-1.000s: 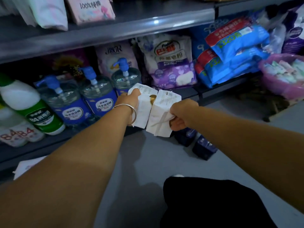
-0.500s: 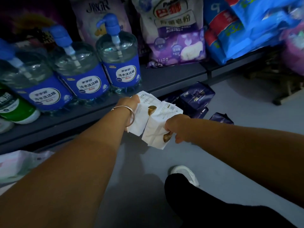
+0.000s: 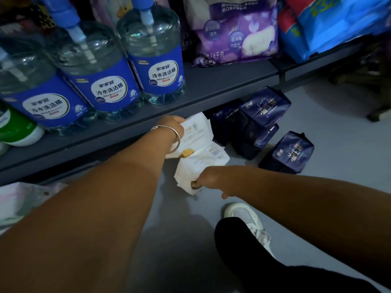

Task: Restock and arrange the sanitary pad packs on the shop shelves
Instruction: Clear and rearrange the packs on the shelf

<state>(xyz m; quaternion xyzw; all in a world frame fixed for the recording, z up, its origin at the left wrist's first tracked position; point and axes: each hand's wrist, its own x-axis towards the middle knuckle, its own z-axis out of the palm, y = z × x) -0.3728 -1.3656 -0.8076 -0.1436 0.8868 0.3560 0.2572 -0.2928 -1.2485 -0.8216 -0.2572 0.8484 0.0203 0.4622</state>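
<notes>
Both hands gripped one white pad pack apiece — left hand [image 3: 171,125] on the upper pack [image 3: 195,132], right hand [image 3: 208,180] on the lower pack [image 3: 201,163] — neither shelved yet, navy packs [image 3: 262,115] on the floor [image 3: 338,149] at 2 o'clock remaining.

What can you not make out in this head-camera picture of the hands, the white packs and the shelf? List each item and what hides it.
- Left hand fingers: head view, behind the upper white pack.
- Right hand fingers: curled under the lower white pack.
- Space under the bottom shelf: too dark.
- Print on both white packs: too small.
- Detergent bottles: pump tops cut off by the top edge.
</notes>
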